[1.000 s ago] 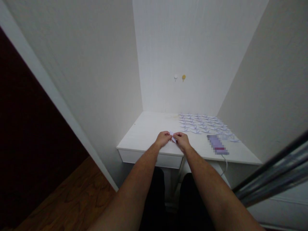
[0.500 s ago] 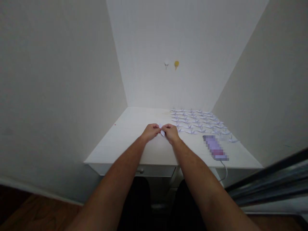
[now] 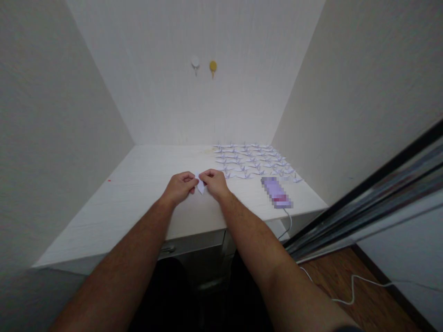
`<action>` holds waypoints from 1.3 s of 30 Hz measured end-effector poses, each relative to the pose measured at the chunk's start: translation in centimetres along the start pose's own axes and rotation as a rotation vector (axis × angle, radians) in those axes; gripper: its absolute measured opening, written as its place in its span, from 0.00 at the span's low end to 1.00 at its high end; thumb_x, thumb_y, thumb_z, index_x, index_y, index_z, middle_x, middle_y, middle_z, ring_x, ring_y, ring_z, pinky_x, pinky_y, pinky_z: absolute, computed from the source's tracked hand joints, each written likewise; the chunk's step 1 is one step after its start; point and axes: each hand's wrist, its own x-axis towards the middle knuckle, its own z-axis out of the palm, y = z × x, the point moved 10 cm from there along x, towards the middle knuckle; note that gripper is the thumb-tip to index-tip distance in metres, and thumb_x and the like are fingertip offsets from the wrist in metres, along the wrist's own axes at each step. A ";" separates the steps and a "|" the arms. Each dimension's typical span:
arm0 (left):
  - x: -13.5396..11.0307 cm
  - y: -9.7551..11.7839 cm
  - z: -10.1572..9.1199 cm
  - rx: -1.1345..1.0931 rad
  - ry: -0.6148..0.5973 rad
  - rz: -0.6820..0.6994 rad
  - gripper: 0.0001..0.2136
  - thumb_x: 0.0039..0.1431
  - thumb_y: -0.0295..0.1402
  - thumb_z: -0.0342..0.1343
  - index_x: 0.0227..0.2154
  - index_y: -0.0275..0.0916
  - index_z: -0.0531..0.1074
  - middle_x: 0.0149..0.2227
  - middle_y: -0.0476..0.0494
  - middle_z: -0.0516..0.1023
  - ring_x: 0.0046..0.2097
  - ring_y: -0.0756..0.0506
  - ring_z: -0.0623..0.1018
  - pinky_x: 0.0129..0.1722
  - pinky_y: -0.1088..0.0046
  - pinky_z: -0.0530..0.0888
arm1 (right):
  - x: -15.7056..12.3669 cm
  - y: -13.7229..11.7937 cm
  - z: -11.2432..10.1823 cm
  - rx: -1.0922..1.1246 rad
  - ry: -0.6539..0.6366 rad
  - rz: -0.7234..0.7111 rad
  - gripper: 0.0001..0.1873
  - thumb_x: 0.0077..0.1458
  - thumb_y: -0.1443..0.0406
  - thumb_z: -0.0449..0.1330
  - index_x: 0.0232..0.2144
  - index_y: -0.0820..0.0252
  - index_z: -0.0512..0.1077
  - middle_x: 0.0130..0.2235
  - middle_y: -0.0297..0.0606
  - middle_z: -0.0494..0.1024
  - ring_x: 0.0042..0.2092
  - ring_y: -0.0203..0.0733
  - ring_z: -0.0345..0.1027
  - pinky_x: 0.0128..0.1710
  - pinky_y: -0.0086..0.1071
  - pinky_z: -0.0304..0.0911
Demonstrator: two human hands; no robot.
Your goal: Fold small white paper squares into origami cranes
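Observation:
Both my hands meet over the middle of a white desk. My left hand and my right hand each pinch one side of a small pale lilac folded paper piece, fingers closed on it just above the desktop. To the right and behind lie several rows of small folded paper cranes of the same pale colour.
A phone lies at the desk's right front, its white cable running down to the wooden floor. White walls enclose the desk on three sides; two small hooks hang on the back wall. A dark-framed panel slants at right.
The view has swung right and dropped, so the desk now fills more of the picture. My hands stay together on the paper piece, pinching it as before.

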 end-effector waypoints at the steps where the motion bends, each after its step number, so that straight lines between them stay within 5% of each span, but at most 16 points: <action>1: 0.0 0.1 0.0 0.011 0.002 0.000 0.09 0.47 0.37 0.61 0.24 0.38 0.70 0.15 0.51 0.70 0.17 0.52 0.66 0.19 0.77 0.58 | 0.0 0.0 -0.1 0.005 0.007 0.003 0.07 0.40 0.62 0.63 0.20 0.61 0.73 0.19 0.29 0.71 0.23 0.32 0.62 0.25 0.27 0.57; 17: 0.0 0.0 -0.9 -0.062 0.085 -0.001 0.10 0.50 0.39 0.60 0.25 0.38 0.70 0.15 0.52 0.69 0.16 0.53 0.64 0.19 0.77 0.57 | -0.4 0.1 0.3 0.088 -0.037 0.046 0.11 0.41 0.59 0.64 0.27 0.62 0.76 0.24 0.32 0.75 0.24 0.32 0.64 0.25 0.27 0.60; 39: -0.1 -0.3 -1.0 -0.075 0.105 -0.024 0.10 0.44 0.37 0.63 0.23 0.37 0.69 0.16 0.52 0.69 0.16 0.54 0.62 0.17 0.78 0.54 | -0.5 -1.2 0.3 -0.298 -0.039 -0.108 0.08 0.47 0.62 0.61 0.23 0.60 0.74 0.24 0.32 0.75 0.28 0.36 0.67 0.32 0.29 0.62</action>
